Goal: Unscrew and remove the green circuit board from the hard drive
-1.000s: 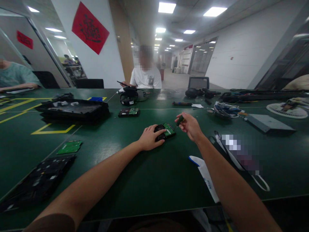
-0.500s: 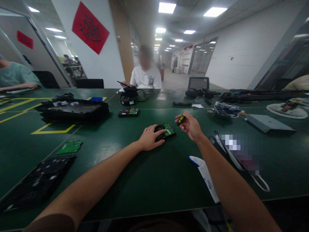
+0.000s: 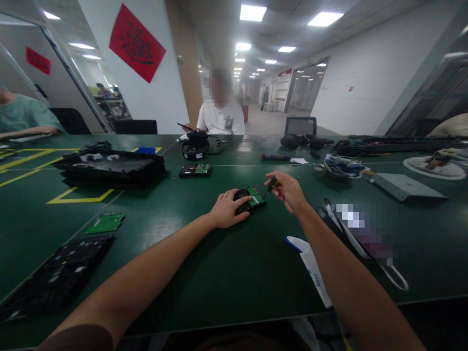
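Note:
A black hard drive (image 3: 250, 199) with a green circuit board on top lies on the green table (image 3: 226, 263). My left hand (image 3: 227, 210) rests over its near left part, fingers curled against it, holding it down. My right hand (image 3: 288, 191) is closed on a small dark screwdriver (image 3: 271, 184), whose tip points down at the drive's far right corner.
A second hard drive (image 3: 195, 169) lies farther back. A black tray (image 3: 109, 166) stands at the left, a loose green board (image 3: 106, 223) and black panel (image 3: 54, 278) nearer left. A lanyard (image 3: 360, 243) lies right. A person in white (image 3: 221, 117) sits opposite; another person (image 3: 22, 114) sits far left.
My right hand turned the screwdriver between its fingers, its yellow mark showing briefly, then lowered the tip back toward the drive's corner. My left hand stayed put.

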{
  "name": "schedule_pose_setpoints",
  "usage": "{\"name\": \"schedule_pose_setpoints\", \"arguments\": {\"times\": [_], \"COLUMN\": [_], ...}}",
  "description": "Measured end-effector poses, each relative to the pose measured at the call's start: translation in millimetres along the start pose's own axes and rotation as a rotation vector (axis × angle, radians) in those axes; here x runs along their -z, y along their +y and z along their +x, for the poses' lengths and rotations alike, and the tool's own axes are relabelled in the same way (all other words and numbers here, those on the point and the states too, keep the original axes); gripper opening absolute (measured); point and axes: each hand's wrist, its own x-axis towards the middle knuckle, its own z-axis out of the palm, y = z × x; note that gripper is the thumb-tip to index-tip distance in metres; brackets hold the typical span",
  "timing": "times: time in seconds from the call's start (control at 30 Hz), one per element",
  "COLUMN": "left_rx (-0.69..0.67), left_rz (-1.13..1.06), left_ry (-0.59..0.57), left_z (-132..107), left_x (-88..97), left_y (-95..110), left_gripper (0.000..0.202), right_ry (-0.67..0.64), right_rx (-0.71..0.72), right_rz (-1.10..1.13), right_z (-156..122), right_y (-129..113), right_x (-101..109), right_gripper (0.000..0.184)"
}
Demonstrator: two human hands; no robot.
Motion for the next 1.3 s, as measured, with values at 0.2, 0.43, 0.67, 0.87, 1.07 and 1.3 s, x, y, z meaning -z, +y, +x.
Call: {"name": "schedule_pose_setpoints", "arguments": {"times": [0.2,0.43,0.67,0.87,1.07,1.3], "left_rx": [0.003,-0.002,0.006,0.014,0.004,0.008], "left_rz": [0.000,-0.007,-0.020,-0.026,-0.012,-0.010], "left_ry": [-0.003,0.002,-0.003,-0.005,0.000,-0.004], "left_z": [0.4,0.1,-0.1,-0.2,-0.3,-0.5], "left_x": [-0.7,-0.7,0.5,-0.1,-0.7,-0.1], "left_y": [-1.1,-1.5,-0.7,-1.1,-1.6,-1.7], "left_gripper": [0.064,0.064,0.065,0.064,0.065,0.064], "right_ry": [-0.016,-0.051,-0.010,-0.001,-0.006,-0.014], "right_rx": [-0.007,-0.076,-0.032,-0.010,-0.012,-0.062], "right_rz": [-0.004,0.102,0.015,-0.015,0.017,0.065], "right_z": [-0.7,-0.4,0.2,1.6,0.9,-0.9], "right_y": [0.1,0.0,-1.2,2.8,3.1,-0.2], "right_x": [-0.5,0.4,-1.2,0.8,-0.8,-2.3], "right_gripper": [0.044,0.056,0.050,0.047,0.046,0.056]}}
